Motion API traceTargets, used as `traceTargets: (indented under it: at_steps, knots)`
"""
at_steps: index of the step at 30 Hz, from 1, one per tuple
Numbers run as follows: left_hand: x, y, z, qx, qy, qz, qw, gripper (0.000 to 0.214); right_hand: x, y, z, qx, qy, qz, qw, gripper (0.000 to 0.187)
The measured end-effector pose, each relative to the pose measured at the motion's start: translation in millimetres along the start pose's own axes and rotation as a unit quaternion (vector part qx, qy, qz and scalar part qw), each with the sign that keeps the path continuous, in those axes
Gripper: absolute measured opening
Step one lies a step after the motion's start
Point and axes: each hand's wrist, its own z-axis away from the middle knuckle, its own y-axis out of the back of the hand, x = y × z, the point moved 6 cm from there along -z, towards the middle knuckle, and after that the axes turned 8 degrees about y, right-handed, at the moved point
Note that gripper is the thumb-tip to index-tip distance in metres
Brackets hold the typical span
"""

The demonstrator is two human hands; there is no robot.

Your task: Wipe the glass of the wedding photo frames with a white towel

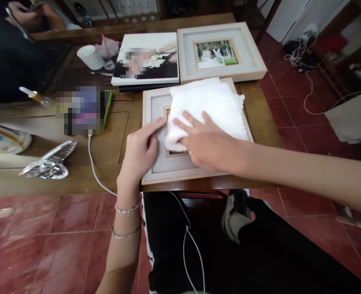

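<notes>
A light wooden picture frame [155,175] lies flat at the table's front edge, its photo mostly covered. Over its right part spreads a white cloth [211,98]. My right hand [205,143] presses on this cloth with fingers spread on top and one tucked under a fold at its left edge. My left hand [142,149] holds the frame at its left side, the fingers reaching over the border toward the photo. What lies under the cloth is hidden.
Behind stand a second framed photo [250,57] and a photo panel [146,38]. To the left are a plugged-in phone [107,106], a silver hair claw clip [50,161], a white cup [90,57] and a patterned plate [11,136]. A white cable [93,163] runs off the table edge.
</notes>
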Motion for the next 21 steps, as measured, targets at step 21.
traceTargets:
  at_steps: [21]
  knots:
    - [1.5, -0.3, -0.1, -0.005, -0.012, -0.007, 1.000, 0.047, 64.5, -8.9, -5.2, 0.078, -0.050, -0.001, 0.996, 0.051]
